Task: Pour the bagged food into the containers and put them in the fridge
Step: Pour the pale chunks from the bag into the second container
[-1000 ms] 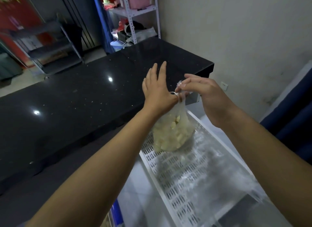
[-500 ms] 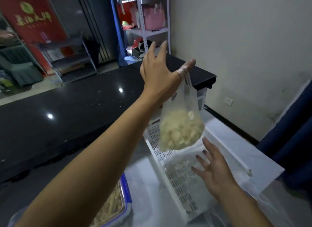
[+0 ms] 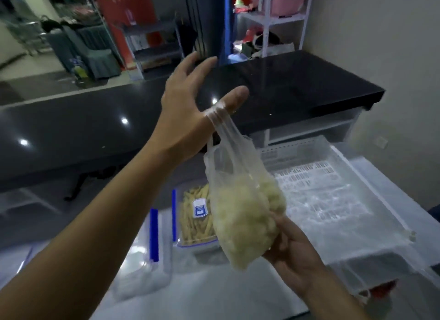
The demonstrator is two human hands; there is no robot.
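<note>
A thin clear bag (image 3: 245, 214) of pale yellowish food pieces hangs in the air. Its handles are looped over the thumb of my left hand (image 3: 183, 119), whose fingers are spread straight above the black counter. My right hand (image 3: 292, 250) cups the bag's bottom from below and to the right, its fingers curled behind the plastic. A clear container with blue clips (image 3: 195, 214) holds pale yellow sticks and sits on the white surface just left of the bag. A second clear container with a blue clip (image 3: 147, 260) stands nearer to me, contents unclear.
A white perforated basket (image 3: 333, 200), partly draped in clear plastic, lies at the right. A long black counter (image 3: 285, 88) runs across behind the hands. Shelving racks (image 3: 269, 21), a chair and a red banner stand beyond it. The wall is at right.
My right hand left the bag's handles, dropped below, then came up to hold the bag's bottom. My left hand carries the bag by the thumb, further left over the containers.
</note>
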